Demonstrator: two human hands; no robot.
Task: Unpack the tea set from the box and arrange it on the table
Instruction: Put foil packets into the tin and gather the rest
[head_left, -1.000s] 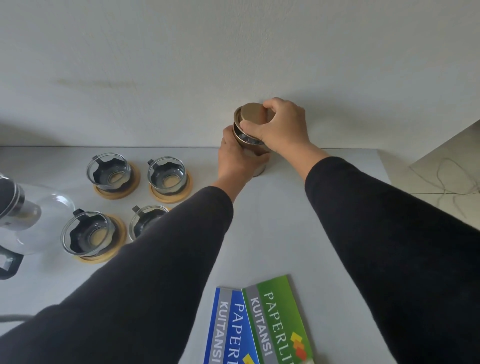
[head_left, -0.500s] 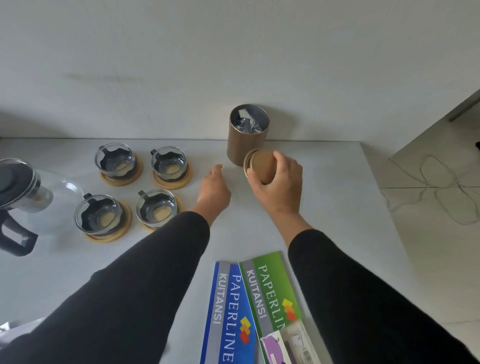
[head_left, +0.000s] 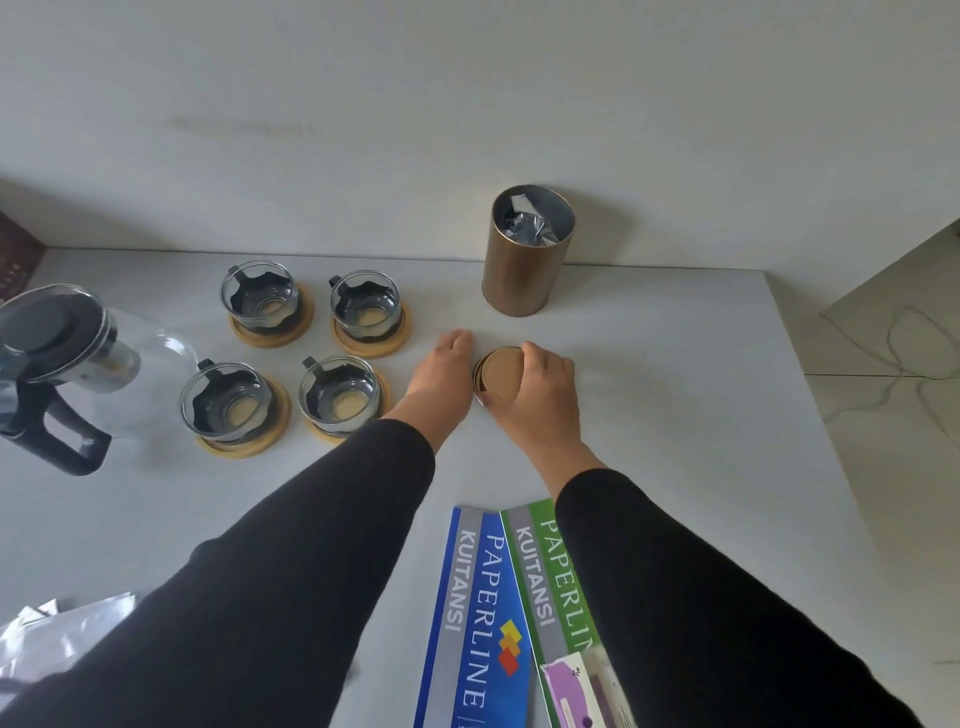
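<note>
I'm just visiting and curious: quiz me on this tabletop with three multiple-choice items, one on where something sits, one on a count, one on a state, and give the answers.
1. Where does the copper canister stand?
A. at the back of the table near the wall
B. on the blue booklet
C. inside the glass teapot

2. How many glass cups sit on wooden coasters?
A. two
B. four
C. six

3. What state is the canister in?
A. lidded
B. tipped on its side
C. upright and open

Answers:
1 A, it stands close to the wall, beyond both hands.
2 B, two rows of two lie left of the left hand.
3 C, its mouth shows a silver foil pouch, while the right hand grips the round lid.
</note>
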